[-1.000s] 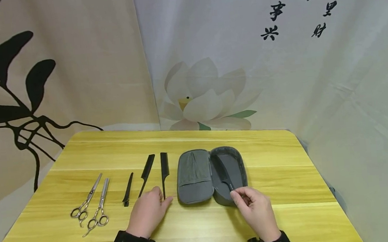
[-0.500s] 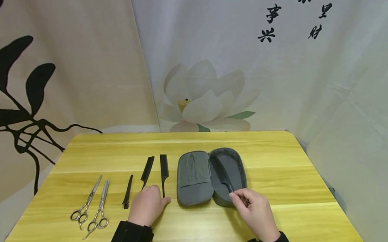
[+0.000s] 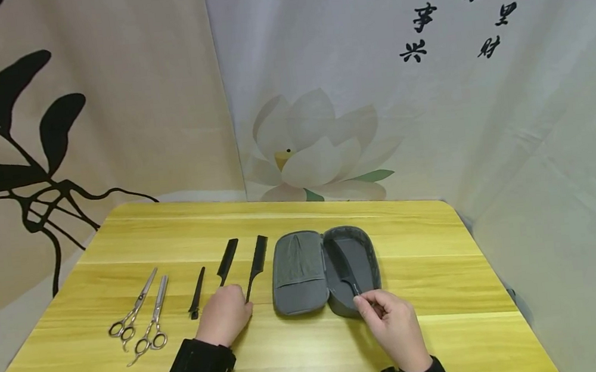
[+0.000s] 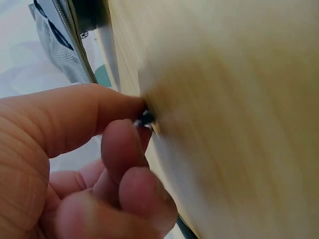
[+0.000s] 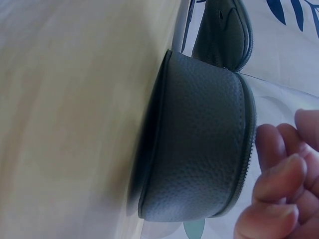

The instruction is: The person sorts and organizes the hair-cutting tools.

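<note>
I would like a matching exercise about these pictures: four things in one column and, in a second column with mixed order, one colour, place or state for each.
1. scissors
2. hair clip
3. case
4. right hand

A. grey, lying open
B. pinching the handle of the comb that lies partly inside the case
C. silver-coloured
D. black, between the scissors and the left hand

Right pairs: 1-C, 2-D, 3-A, 4-B
</note>
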Demonstrator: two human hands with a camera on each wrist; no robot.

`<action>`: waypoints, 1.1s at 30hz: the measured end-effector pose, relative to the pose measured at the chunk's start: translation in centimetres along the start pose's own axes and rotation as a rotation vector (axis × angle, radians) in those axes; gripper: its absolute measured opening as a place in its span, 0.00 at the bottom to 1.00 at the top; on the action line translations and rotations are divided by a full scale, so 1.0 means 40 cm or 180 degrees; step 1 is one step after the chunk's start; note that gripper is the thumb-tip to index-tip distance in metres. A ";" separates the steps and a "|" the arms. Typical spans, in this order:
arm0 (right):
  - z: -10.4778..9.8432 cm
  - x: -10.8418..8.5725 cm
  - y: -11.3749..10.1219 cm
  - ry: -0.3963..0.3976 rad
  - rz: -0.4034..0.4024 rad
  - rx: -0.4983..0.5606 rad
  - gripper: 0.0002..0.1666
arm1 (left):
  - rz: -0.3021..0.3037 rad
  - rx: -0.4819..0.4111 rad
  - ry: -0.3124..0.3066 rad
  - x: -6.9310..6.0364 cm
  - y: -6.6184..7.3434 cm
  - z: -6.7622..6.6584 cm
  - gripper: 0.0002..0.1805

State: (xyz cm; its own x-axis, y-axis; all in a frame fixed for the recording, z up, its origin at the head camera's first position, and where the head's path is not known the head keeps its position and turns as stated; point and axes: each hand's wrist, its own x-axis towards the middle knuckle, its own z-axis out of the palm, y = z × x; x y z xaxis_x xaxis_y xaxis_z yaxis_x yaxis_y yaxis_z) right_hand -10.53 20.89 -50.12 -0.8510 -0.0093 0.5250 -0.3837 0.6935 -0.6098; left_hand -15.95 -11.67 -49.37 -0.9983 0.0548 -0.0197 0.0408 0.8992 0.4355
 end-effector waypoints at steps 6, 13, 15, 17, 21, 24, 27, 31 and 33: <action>0.001 -0.001 0.000 0.0019 0.0019 -0.0024 0.10 | -0.0120 -0.0128 -0.0025 -0.003 -0.010 -0.003 0.19; 0.003 -0.002 0.003 -0.0006 0.0068 -0.0054 0.10 | -0.0055 -0.0283 -0.0040 -0.007 -0.015 -0.006 0.27; 0.003 -0.002 0.002 -0.0020 0.0094 -0.0047 0.10 | -0.0046 -0.0351 -0.0051 -0.008 -0.018 -0.008 0.28; 0.002 -0.002 0.001 -0.0021 0.0101 -0.0035 0.10 | -0.0061 -0.0428 -0.0090 -0.007 -0.022 -0.010 0.28; 0.002 -0.001 0.001 0.0016 0.0059 -0.0011 0.10 | -0.0133 -0.0610 -0.0161 -0.003 -0.030 -0.017 0.29; 0.002 0.001 0.001 0.0055 0.0026 -0.0007 0.10 | -0.0130 -0.0759 -0.0167 -0.002 -0.030 -0.028 0.28; 0.002 0.002 0.001 0.0107 -0.0015 0.0009 0.10 | -0.0086 -0.0914 -0.0142 -0.003 -0.021 -0.038 0.21; 0.002 0.001 -0.001 0.0149 -0.0021 0.0091 0.11 | -0.0108 -0.1256 -0.0143 -0.010 0.012 -0.050 0.06; 0.001 0.001 -0.003 0.0149 0.0014 0.0157 0.11 | -0.0103 -0.1456 -0.0116 -0.021 0.039 -0.057 0.05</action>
State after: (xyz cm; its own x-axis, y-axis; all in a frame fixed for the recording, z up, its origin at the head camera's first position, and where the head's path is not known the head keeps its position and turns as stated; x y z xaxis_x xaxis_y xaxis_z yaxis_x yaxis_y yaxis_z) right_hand -10.52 20.77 -50.04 -0.8354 0.0282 0.5489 -0.3984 0.6570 -0.6400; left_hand -15.15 -11.28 -46.62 -0.9963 0.0523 -0.0680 -0.0212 0.6173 0.7865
